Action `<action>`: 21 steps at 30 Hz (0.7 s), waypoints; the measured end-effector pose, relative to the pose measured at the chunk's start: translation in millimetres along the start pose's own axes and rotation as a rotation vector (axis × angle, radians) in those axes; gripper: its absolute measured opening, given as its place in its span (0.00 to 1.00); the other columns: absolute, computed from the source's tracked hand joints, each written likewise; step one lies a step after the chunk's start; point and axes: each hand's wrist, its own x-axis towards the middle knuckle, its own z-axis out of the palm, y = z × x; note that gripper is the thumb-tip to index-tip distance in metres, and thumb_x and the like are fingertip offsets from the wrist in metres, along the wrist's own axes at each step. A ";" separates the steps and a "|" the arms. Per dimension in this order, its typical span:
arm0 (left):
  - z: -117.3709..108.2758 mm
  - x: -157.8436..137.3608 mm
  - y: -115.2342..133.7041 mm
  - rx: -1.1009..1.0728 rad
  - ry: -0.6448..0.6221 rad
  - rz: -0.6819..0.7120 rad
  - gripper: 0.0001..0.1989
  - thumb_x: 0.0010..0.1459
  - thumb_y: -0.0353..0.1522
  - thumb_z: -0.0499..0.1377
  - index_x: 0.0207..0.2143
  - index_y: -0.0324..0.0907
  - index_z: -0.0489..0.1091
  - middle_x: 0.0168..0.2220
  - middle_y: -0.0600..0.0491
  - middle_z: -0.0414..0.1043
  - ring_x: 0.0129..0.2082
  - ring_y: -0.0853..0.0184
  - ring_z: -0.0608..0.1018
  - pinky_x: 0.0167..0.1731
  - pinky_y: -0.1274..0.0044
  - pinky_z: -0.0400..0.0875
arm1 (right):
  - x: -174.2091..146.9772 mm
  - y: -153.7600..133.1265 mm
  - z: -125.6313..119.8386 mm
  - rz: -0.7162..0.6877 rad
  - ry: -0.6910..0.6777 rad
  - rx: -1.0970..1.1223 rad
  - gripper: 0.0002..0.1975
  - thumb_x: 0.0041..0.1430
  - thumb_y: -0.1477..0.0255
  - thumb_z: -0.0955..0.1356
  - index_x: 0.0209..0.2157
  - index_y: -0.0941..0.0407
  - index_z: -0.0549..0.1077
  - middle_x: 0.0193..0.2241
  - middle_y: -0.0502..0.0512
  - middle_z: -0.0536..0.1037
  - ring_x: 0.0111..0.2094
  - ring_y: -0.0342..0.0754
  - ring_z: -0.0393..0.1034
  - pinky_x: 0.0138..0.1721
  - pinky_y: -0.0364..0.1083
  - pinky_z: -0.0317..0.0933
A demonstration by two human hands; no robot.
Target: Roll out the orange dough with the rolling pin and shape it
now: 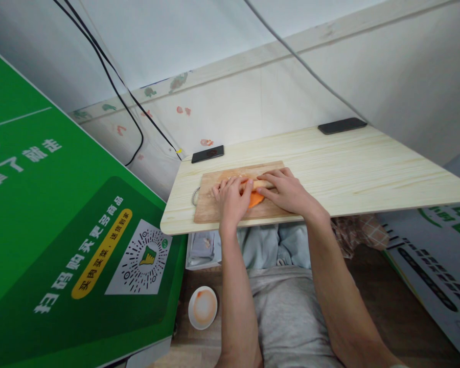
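A wooden rolling pin (263,184) lies across a flat piece of orange dough (256,200) on a wooden cutting board (207,207). My left hand (232,197) is over the pin's left part, fingers curved across it and thumb pointing inward. On the right part of the pin is my right hand (287,190), its fingers bent over the far side and its thumb on the near side. Both hands hide the ends of the pin and some of the dough. Small pale bits are scattered on the board behind my left hand.
The board rests on a narrow pale wood table (368,174) against the wall. Two dark phones, one at left (207,154) and one at right (342,125), lie along its back. A green panel (80,204) stands left; a white bowl (203,307) is below.
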 end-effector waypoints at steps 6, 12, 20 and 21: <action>0.6 0.3 -0.7 0.009 0.000 0.003 0.12 0.77 0.40 0.59 0.47 0.51 0.83 0.56 0.52 0.85 0.59 0.54 0.78 0.65 0.59 0.60 | 0.7 0.0 0.2 -0.001 -0.005 0.002 0.24 0.76 0.55 0.66 0.63 0.52 0.80 0.61 0.65 0.81 0.66 0.70 0.66 0.64 0.68 0.67; 1.5 0.0 -1.4 0.002 0.014 0.011 0.11 0.77 0.40 0.60 0.47 0.50 0.83 0.56 0.54 0.86 0.59 0.55 0.79 0.64 0.59 0.60 | 1.3 4.0 4.4 -0.021 0.022 -0.007 0.23 0.76 0.55 0.66 0.63 0.51 0.80 0.61 0.64 0.81 0.65 0.69 0.66 0.64 0.67 0.68; 1.6 -0.1 -0.9 0.012 0.013 0.010 0.11 0.77 0.40 0.59 0.47 0.51 0.83 0.56 0.53 0.86 0.59 0.54 0.79 0.63 0.59 0.60 | 2.2 1.8 3.5 -0.006 0.024 0.003 0.23 0.76 0.56 0.67 0.62 0.53 0.81 0.60 0.65 0.82 0.65 0.70 0.67 0.64 0.69 0.68; 1.5 -0.1 -0.7 0.013 0.012 0.009 0.11 0.77 0.40 0.59 0.46 0.51 0.83 0.56 0.53 0.86 0.59 0.55 0.79 0.63 0.59 0.60 | 2.3 1.2 3.3 -0.005 0.025 0.005 0.23 0.76 0.56 0.67 0.62 0.53 0.81 0.60 0.65 0.82 0.65 0.70 0.67 0.64 0.69 0.68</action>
